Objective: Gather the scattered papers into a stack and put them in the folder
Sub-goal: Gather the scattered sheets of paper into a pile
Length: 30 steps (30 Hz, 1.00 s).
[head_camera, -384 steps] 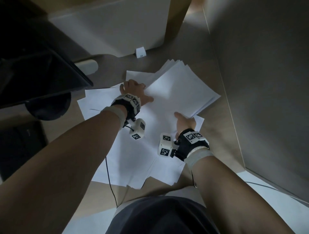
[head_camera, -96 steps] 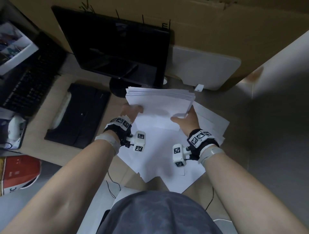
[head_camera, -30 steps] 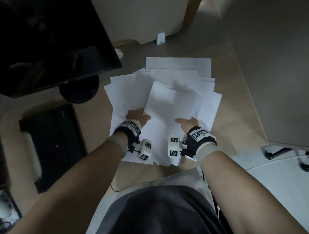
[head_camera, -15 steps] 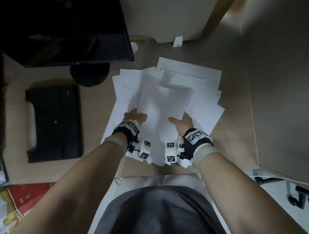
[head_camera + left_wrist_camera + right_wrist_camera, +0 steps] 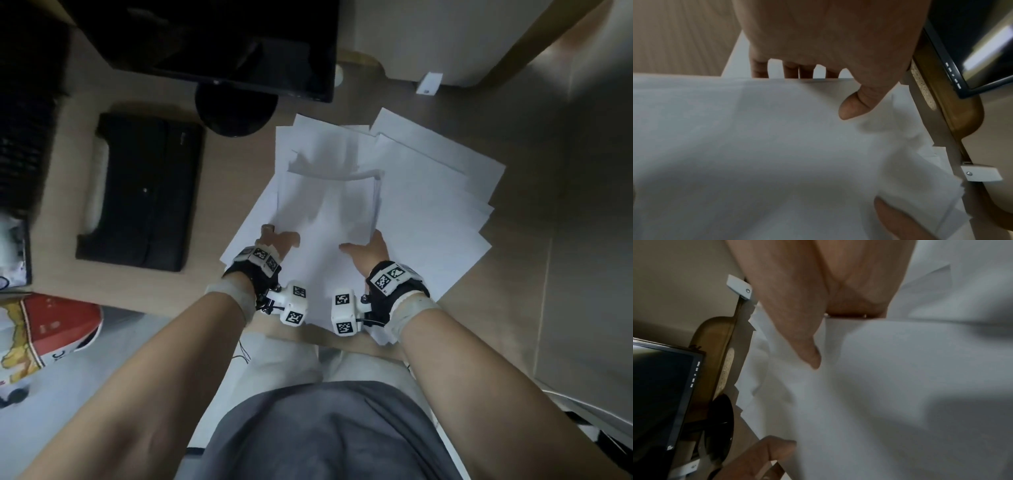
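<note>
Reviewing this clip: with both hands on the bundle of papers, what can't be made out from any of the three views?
- Left hand fingertips: left wrist view, hidden under the held bundle.
- Right hand fingers: right wrist view, hidden behind the bundle; only the thumb shows.
- Sheet count: blurred in every view.
- Loose papers beneath: overlapped, so their number is unclear.
- Black folder: head view too dark to tell whether it is open.

We're looking at a light wood desk (image 5: 236, 116) that's carrying loose white papers (image 5: 442, 192) fanning out across the middle, a black folder (image 5: 144, 192) lying flat on the left, and a monitor's round stand (image 5: 236, 109) sitting just behind them.
</note>
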{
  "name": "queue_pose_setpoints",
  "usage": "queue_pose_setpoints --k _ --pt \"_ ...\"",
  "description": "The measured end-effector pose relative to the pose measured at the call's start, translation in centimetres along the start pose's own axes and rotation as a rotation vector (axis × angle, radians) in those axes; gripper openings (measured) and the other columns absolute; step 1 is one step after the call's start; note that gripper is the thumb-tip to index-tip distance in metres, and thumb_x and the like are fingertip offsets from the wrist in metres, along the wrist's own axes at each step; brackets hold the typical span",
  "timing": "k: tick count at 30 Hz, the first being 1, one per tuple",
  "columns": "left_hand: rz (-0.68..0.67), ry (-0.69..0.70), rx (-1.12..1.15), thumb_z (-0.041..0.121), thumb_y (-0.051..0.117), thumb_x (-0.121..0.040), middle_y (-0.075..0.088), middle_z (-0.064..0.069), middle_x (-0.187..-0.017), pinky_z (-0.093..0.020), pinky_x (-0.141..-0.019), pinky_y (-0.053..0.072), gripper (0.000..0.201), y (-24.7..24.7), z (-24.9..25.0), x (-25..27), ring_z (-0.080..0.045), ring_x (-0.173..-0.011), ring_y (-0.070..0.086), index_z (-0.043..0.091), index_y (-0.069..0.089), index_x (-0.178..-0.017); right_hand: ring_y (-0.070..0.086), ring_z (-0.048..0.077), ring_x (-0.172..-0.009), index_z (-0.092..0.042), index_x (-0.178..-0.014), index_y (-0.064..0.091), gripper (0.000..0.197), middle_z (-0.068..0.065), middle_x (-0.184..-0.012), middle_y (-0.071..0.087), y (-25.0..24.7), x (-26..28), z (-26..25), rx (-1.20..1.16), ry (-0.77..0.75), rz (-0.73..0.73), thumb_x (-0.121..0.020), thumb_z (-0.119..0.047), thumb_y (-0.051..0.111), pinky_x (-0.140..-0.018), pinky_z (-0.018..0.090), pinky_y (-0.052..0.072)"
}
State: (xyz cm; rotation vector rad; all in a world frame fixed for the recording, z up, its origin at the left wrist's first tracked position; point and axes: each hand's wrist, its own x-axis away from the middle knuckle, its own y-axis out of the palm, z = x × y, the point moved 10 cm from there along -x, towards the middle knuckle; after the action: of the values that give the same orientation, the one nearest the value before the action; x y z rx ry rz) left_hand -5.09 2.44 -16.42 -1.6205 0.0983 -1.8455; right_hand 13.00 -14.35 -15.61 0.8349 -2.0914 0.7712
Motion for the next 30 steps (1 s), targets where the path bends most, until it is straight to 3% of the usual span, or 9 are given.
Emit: queue_pose_setpoints --k 4,7,11,15,19,21,23,26,30 --pt "-0.038 -0.004 0.093 0.036 0.066 -0.045 0.051 -0.015 -0.116 -0.048 -0.096 0.046 0.097 -0.8 0.0 0.5 -0.034 -0.103 0.053 0.009 0.031 -0.131 0.056 0.025 -0.077 -0.006 -0.122 0.051 0.035 0.008 -0.102 0.062 -0.3 0.4 1.0 0.000 0.036 0.107 -0.089 -0.011 0.061 -0.063 0.025 0.043" --pt "-0.065 0.029 0.051 0.042 0.065 -0.040 0.056 -0.013 -0.107 -0.041 -0.083 0.050 0.092 -0.5 0.2 -0.8 -0.031 -0.090 0.057 0.010 0.043 -0.124 0.060 0.027 -0.084 -0.008 -0.121 0.054 0.032 0.008 -0.103 0.063 -0.5 0.6 0.6 0.035 -0.009 0.128 -0.090 -0.014 0.059 -0.070 0.028 0.044" --pt "-0.183 0.082 0.039 0.028 0.062 -0.062 0.044 -0.005 -0.074 -0.026 -0.054 0.030 0.025 0.0 2.9 0.9 -0.023 -0.061 0.038 0.011 0.050 -0.076 0.062 0.027 -0.092 -0.013 -0.119 0.058 0.031 0.008 -0.109 0.065 -2.2 1.5 -0.4 -0.028 -0.060 0.173 -0.089 -0.015 0.058 -0.080 0.032 0.049" --pt "-0.204 0.146 0.017 0.024 0.059 -0.069 0.048 -0.008 -0.084 -0.028 -0.063 0.034 0.022 1.0 7.3 2.5 -0.023 -0.064 0.039 0.017 0.042 -0.058 0.061 0.027 -0.103 -0.009 -0.122 0.058 0.034 0.008 -0.115 0.064 -6.2 1.8 -1.4 -0.122 -0.070 0.230 -0.090 -0.015 0.062 -0.088 0.031 0.046" --pt "-0.198 0.188 -0.068 0.014 0.061 -0.083 0.055 -0.014 -0.100 -0.026 -0.065 0.039 0.011 3.6 11.7 3.0 -0.026 -0.084 0.052 0.005 0.064 -0.088 0.052 0.028 -0.118 -0.004 -0.137 0.043 0.051 0.010 -0.127 0.053 -10.6 1.0 -1.4 -0.178 -0.003 0.279 -0.091 -0.016 0.063 -0.096 0.032 0.040" --pt "-0.210 0.254 -0.144 0.016 0.062 -0.086 0.061 -0.016 -0.115 -0.025 -0.072 0.041 0.032 5.5 13.6 3.3 -0.030 -0.097 0.057 0.001 0.064 -0.115 0.039 0.032 -0.134 -0.008 -0.151 0.023 0.076 0.013 -0.150 0.032 -12.0 0.1 -0.7 -0.148 0.085 0.281 -0.090 -0.023 0.066 -0.105 0.038 0.035" --pt "-0.178 0.312 -0.237 0.019 0.064 -0.085 0.063 -0.015 -0.121 -0.028 -0.080 0.044 0.034 7.1 15.0 3.3 -0.029 -0.099 0.058 0.004 0.064 -0.116 0.034 0.033 -0.135 -0.009 -0.152 0.014 0.094 0.013 -0.152 0.019 -13.0 -0.9 0.2 -0.064 0.195 0.291 -0.083 -0.033 0.073 -0.105 0.043 0.036" --pt "-0.071 0.354 -0.430 0.032 0.064 -0.085 0.064 -0.010 -0.119 -0.038 -0.095 0.050 0.038 8.3 16.4 3.2 -0.031 -0.108 0.060 0.011 0.066 -0.116 0.037 0.034 -0.130 -0.002 -0.147 0.015 0.103 0.016 -0.147 0.024 -13.9 -1.9 1.3 0.054 0.345 0.297 -0.075 -0.044 0.076 -0.102 0.046 0.040" --pt "-0.018 0.386 -0.525 0.044 0.061 -0.087 0.062 -0.011 -0.125 -0.033 -0.104 0.040 0.051 9.1 18.0 3.1 -0.026 -0.120 0.055 0.009 0.059 -0.124 0.051 0.030 -0.108 -0.003 -0.141 0.019 0.096 0.010 -0.129 0.044 -14.1 -3.3 2.2 -0.164 0.401 0.290 -0.072 -0.034 0.078 -0.095 0.044 0.045"
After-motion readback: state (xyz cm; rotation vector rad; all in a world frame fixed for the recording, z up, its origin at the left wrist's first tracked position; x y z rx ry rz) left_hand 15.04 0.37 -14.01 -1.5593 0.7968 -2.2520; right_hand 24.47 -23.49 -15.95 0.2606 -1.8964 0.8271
